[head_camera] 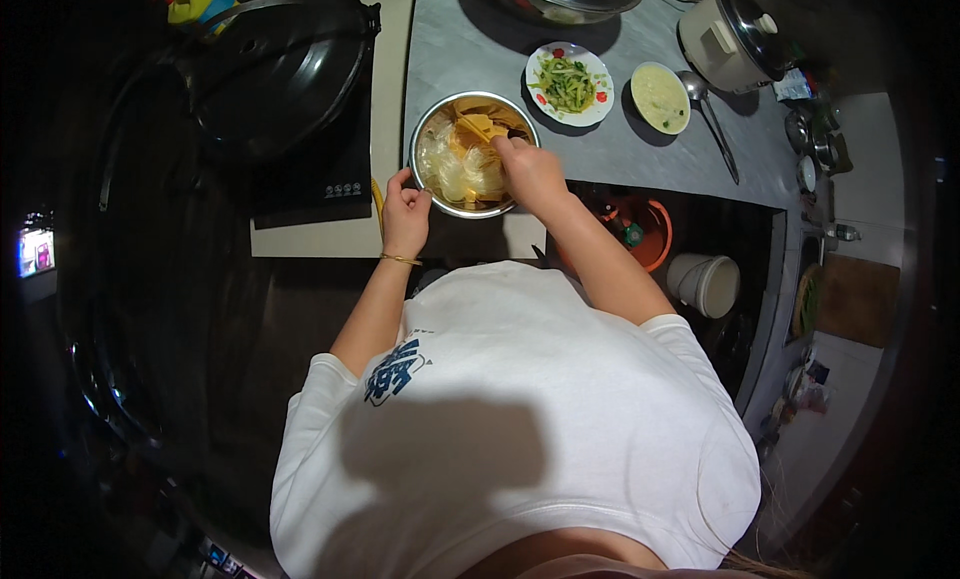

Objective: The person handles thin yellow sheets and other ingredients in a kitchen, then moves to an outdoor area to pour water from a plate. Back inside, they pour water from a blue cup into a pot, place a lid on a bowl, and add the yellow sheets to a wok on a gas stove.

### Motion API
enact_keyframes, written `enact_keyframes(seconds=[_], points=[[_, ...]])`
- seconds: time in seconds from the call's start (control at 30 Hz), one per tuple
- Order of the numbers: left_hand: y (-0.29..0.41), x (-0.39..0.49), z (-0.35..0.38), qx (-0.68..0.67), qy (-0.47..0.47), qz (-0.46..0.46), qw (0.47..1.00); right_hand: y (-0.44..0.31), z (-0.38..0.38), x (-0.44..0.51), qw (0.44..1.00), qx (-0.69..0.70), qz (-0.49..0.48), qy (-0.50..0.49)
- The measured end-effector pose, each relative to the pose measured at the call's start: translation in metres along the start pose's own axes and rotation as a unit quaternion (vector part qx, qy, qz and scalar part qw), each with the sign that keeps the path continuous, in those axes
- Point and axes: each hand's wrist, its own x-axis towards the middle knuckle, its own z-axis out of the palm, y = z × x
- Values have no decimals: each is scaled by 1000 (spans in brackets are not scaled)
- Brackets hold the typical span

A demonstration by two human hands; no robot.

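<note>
A round stainless steel bowl (474,213) stands at the counter's near left part. It holds pale translucent strands like glass noodles (450,162) and yellow-brown sheets like tofu skin (480,122). My left hand (409,213) is at the bowl's lower left rim, its fingers bent against the outside. My right hand (531,172) reaches over the right rim, thumb and fingers pinching a yellow-brown sheet inside the bowl. Beyond it, a floral plate (533,98) holds sliced green vegetables (566,86).
A black wok lid (277,76) lies over the induction cooktop (315,192) at left. Right of the plate are a bowl of pale food (660,98), a metal ladle (705,102) and a rice cooker (727,42). A lidded pan (570,1) stands behind. Below are an orange bucket (660,234) and white bucket (701,282).
</note>
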Motion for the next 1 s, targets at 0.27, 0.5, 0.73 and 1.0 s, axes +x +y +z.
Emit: enact_keyframes(seconds=[0.27, 0.5, 0.73, 1.0], points=[[6, 7, 2, 26, -44, -13, 999, 12, 1, -19, 991, -47, -26, 120], [8, 8, 8, -5, -63, 1, 998, 11, -5, -43, 990, 19, 24, 137], [0, 16, 8, -16, -88, 4, 996, -2, -3, -49, 989, 30, 3, 142], [-1, 13, 7, -50, -106, -3, 993, -12, 32, -13, 994, -103, 11, 33]])
